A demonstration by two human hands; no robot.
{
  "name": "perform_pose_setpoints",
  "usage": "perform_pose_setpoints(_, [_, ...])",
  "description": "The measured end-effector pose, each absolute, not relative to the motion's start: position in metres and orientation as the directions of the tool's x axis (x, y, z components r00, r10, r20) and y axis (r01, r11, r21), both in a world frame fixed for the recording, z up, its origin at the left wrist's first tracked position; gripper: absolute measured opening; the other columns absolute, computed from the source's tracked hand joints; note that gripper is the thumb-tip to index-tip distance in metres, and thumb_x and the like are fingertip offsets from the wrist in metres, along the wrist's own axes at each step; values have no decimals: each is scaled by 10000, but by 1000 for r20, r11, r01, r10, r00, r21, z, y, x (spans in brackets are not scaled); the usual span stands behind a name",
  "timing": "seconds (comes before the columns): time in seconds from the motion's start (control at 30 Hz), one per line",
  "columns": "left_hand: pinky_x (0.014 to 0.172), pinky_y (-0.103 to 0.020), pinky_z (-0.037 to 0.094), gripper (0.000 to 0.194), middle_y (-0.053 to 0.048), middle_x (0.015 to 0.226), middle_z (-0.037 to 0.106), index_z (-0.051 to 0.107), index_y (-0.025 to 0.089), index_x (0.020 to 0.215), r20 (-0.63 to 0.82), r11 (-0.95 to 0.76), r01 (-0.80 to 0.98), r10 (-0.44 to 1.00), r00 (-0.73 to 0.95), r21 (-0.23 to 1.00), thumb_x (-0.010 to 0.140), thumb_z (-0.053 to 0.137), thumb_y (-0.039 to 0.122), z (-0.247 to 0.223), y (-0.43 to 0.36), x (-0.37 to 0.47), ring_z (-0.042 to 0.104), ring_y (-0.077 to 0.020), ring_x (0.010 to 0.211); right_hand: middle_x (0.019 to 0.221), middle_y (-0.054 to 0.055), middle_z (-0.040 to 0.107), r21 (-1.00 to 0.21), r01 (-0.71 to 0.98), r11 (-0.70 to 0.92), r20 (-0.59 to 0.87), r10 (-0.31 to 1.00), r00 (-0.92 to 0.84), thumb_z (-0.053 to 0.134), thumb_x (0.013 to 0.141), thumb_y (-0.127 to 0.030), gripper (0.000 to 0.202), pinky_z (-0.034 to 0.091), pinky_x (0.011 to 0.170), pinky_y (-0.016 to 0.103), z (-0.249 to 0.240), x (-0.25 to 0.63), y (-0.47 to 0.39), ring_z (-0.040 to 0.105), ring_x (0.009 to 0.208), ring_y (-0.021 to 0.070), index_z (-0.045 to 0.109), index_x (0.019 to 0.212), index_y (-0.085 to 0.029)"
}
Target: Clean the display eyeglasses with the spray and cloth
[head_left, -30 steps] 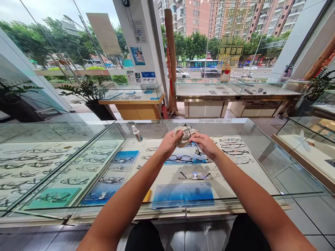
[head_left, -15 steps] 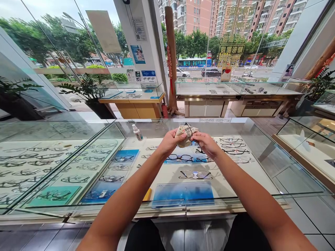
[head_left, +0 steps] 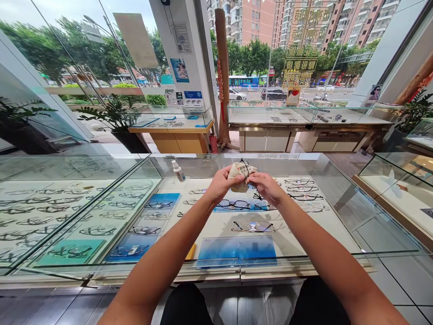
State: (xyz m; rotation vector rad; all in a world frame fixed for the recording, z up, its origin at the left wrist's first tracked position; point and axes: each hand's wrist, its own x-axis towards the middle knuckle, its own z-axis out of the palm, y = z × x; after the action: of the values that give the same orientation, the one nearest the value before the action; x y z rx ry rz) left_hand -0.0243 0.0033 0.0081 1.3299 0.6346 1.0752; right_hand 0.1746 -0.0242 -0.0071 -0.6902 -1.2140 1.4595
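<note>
Above the glass counter, my left hand (head_left: 221, 183) is closed on a beige cloth (head_left: 237, 185) with printed lettering. My right hand (head_left: 266, 184) pinches a pair of dark-framed glasses (head_left: 247, 168) at the cloth's right side. Part of the frame lies across the cloth, and a thin dark part hangs below my right fingers. Through the glass beneath show black-framed glasses (head_left: 233, 204) and a thin-rimmed pair (head_left: 253, 226). A small white spray bottle (head_left: 178, 171) stands on the counter to the left of my hands.
The glass display counter (head_left: 240, 259) spans the front, with rows of glasses and blue cards inside. Another glass case (head_left: 399, 194) stands at the right. Further back are low display cabinets (head_left: 265, 140), a wooden post (head_left: 222, 76) and a potted plant (head_left: 130, 140).
The cloth has shifted slightly and its lettering shows more openly. My left fingers have changed position on it, and the dark glasses have turned a little.
</note>
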Motion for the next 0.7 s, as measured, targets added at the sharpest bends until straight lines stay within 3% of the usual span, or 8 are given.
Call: perform_pose_setpoints(0.7, [775,-305,602,621,-91,938,834,815,135,1037,209,-127,-244,913,349,961,610,1102,483,8,1,-21,732,-186,789,961,59,769,-943,-325,79,174,945,-275,993,680,-537,369,448,1114,420,-10,172,-26,648,1069,247,839,780,-217])
